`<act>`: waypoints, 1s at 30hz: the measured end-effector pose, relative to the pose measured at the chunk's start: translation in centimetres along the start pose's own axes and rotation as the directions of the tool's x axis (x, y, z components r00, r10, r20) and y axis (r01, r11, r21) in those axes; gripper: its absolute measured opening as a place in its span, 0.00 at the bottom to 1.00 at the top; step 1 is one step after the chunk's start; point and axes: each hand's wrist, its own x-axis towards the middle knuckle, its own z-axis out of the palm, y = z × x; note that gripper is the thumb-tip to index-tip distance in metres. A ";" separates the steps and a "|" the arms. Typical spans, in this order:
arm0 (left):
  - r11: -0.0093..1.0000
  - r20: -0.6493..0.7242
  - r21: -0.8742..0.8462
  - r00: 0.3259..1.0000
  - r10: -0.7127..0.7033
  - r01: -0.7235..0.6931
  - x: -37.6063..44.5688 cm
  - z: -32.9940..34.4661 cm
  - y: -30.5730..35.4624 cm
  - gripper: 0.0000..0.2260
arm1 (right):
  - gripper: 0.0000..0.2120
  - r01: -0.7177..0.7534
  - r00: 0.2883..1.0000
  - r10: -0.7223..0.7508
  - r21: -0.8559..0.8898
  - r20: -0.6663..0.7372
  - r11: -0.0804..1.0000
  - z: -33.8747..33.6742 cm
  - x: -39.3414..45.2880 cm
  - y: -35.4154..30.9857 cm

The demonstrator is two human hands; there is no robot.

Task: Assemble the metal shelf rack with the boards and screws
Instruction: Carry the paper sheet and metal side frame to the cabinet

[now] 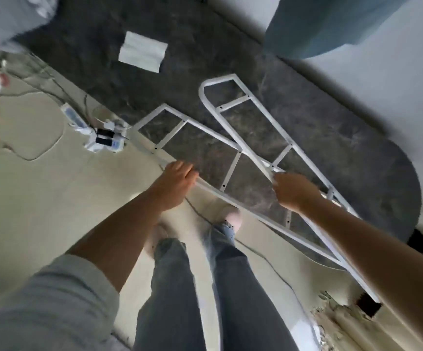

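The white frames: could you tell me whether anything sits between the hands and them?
Nothing visible does. The left hand already grips a rail of the square-ended frame, and the right hand grips the round-ended frame.

Sleeves: you wear a pale grey top; its left sleeve (pixel 53 300) is pushed up above your elbow, in loose folds.
Forearms: both are bare down to your left hand (pixel 175 184) and right hand (pixel 295 191).
Trousers: your faded blue-grey jeans (pixel 200 287) have frayed hems.
Footwear: your light-coloured shoes (pixel 233 215) are too blurred to tell more.
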 end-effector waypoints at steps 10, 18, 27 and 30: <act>0.806 0.105 -0.186 0.827 -0.552 0.562 -23.0 -1.5 -1.6 0.06 | 0.13 0.084 0.991 -0.102 -0.192 -0.084 0.978 -4.4 0.2 -16.6; 0.374 0.411 -0.140 0.397 -0.820 0.917 -42.1 -0.2 1.1 0.14 | 0.12 0.218 0.953 -0.288 -0.440 -0.097 0.871 -1.1 -5.4 -37.8; -0.481 0.581 -0.142 -0.320 -0.748 0.865 -58.7 1.5 2.6 0.14 | 0.07 0.503 0.860 -0.498 -0.349 0.111 0.791 9.4 -12.7 -59.6; -0.650 0.653 -0.180 -0.405 -0.640 0.738 -63.6 2.6 2.6 0.15 | 0.15 0.585 0.806 -0.574 -0.343 0.146 0.735 12.3 -13.9 -65.2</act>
